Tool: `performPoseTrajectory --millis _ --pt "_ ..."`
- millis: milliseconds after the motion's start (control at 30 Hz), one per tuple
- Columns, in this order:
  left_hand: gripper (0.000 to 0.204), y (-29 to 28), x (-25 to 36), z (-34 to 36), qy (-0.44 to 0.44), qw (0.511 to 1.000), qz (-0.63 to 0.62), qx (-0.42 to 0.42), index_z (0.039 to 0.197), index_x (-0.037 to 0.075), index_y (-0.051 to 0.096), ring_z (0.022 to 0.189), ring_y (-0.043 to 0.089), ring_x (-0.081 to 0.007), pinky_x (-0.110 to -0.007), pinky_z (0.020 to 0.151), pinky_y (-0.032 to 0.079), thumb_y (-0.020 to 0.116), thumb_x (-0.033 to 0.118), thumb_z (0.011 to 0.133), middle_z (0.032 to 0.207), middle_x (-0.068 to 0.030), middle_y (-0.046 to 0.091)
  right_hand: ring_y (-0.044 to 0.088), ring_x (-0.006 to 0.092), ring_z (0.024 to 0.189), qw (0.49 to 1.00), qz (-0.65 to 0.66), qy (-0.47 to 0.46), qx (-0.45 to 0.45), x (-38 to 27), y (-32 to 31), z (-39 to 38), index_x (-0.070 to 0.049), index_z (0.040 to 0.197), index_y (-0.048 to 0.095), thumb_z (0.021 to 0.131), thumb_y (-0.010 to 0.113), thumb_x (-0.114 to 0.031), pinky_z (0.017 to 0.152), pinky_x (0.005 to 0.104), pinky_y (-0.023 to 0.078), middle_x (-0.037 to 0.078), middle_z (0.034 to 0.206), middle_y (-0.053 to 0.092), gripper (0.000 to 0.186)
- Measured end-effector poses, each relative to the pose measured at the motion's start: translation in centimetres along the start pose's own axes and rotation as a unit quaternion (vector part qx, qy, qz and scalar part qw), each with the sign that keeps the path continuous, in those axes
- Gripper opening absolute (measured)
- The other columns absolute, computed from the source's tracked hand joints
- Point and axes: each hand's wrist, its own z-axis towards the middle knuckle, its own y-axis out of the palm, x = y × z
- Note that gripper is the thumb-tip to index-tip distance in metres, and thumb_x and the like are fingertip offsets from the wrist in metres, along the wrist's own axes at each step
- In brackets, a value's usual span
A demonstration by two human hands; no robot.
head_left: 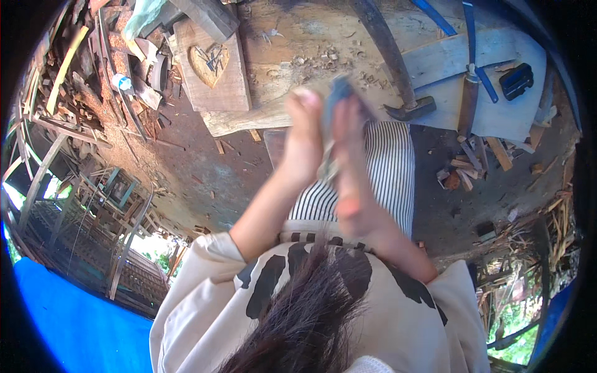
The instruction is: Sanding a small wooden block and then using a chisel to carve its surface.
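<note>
Both hands are raised close together over my lap, smeared by motion. Between them is a thin, blurred grey-blue piece (336,93), which could be cloth or abrasive sheet; its kind is unclear. My right hand (349,140) is closed on this piece, which runs down along its palm side. My left hand (303,133) is closed beside it, thumb up; whatever is in its fingers is hidden. Past the hands lies the wooden bench (280,93), strewn with wood shavings (323,62). A hammer (410,110) rests at the bench edge, right of my right hand.
At the bench's left, a wooden board (233,81) has a heart-shaped hollow holding small metal pieces. On the right are a wood-handled tool (468,105), a blue strip (486,86) and a black object (516,81). Wood scraps (460,173) lie on the ground.
</note>
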Motion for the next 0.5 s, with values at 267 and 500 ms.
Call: performPoseTrajectory --millis 267,500 --pt "0.076 2.2 1.8 -0.2 0.028 0.992 0.004 -0.119 0.156 0.006 0.014 0.145 0.028 -0.0297 -0.046 0.119 0.022 0.036 0.054 0.102 0.159 -0.0141 0.023 0.0 0.0516 0.146 0.993 -0.114 -0.025 0.008 -0.3 -3.3 4.7 0.001 0.155 0.005 0.085 0.013 -0.084 0.116 0.0596 0.0 0.035 0.157 0.003 0.111" --pt "0.069 3.3 2.6 -2.8 0.159 0.971 0.153 -0.089 0.131 -0.001 0.043 0.122 0.051 -0.0212 -0.039 0.108 0.039 0.02 0.058 0.103 0.132 -0.0175 0.049 0.008 0.0543 0.144 0.998 -0.061 -0.021 0.02 -1.5 -3.9 6.1 0.004 0.153 0.009 0.083 0.017 -0.086 0.117 0.0586 0.004 0.036 0.155 0.008 0.115"
